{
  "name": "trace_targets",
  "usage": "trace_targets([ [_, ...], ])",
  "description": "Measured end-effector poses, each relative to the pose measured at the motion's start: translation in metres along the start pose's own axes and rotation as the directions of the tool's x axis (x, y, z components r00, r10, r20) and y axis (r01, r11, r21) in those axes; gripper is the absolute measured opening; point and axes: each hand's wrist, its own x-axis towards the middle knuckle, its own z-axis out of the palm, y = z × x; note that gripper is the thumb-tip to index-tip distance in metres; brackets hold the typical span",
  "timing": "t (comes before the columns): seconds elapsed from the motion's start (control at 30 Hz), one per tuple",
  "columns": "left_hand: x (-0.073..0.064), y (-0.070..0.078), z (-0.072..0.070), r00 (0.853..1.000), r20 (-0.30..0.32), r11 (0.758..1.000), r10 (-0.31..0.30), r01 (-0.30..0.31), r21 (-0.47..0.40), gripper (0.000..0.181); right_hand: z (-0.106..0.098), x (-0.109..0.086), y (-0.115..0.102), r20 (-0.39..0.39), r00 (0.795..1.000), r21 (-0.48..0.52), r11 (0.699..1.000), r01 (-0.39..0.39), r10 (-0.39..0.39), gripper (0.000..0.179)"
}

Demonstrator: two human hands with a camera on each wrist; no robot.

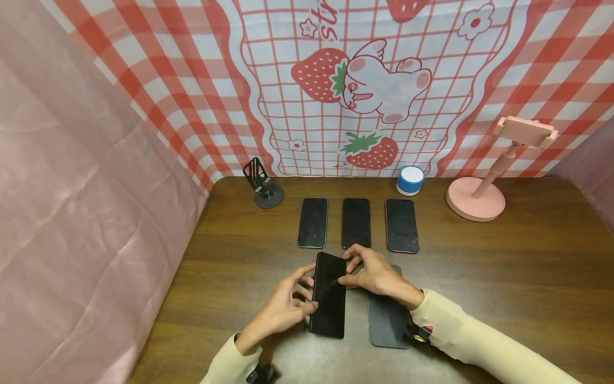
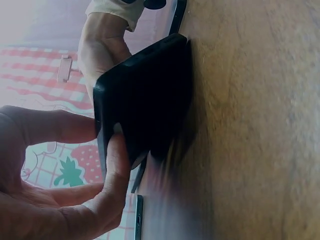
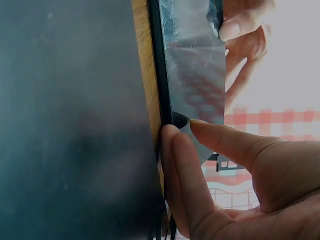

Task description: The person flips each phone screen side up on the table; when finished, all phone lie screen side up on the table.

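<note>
Between my hands a black smartphone (image 1: pixel 329 298) stands lengthwise, its glossy screen facing up. My left hand (image 1: pixel 283 306) grips its left edge, the thumb on the near part of that side. On the opposite long edge, the thumb and fingers of my right hand (image 1: pixel 374 272) pinch the upper part. The left wrist view shows the phone (image 2: pixel 150 85) tilted, its dark underside raised off the wood along one side. In the right wrist view, light reflects off the screen (image 3: pixel 195 75) beside the right thumb. Below my right forearm lies a flat dark grey slab (image 1: pixel 387 320), partly hidden.
Three dark phones lie in a row beyond my hands: left phone (image 1: pixel 313 223), middle phone (image 1: pixel 356 221) and right phone (image 1: pixel 402 226). Behind them stand a black folding stand (image 1: pixel 267 195), a blue-and-white cylinder (image 1: pixel 410 181) and a pink phone stand (image 1: pixel 476 200) on the wooden table (image 1: pixel 527 277).
</note>
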Motion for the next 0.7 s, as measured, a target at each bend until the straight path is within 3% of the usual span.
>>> trace_targets([
  [0.2,0.0021,-0.0021,-0.0003,1.000,-0.018,0.997,-0.021,0.023,0.077,0.077,0.0009,0.0019,0.0029,-0.008,1.000,0.003,1.000,0.008,-0.008,0.047],
  [0.7,0.0069,-0.0061,0.0005,0.999,-0.044,0.988,-0.018,0.024,0.149,0.076,0.0021,0.0035,0.0047,-0.032,0.999,-0.016,1.000,0.016,-0.016,0.044],
])
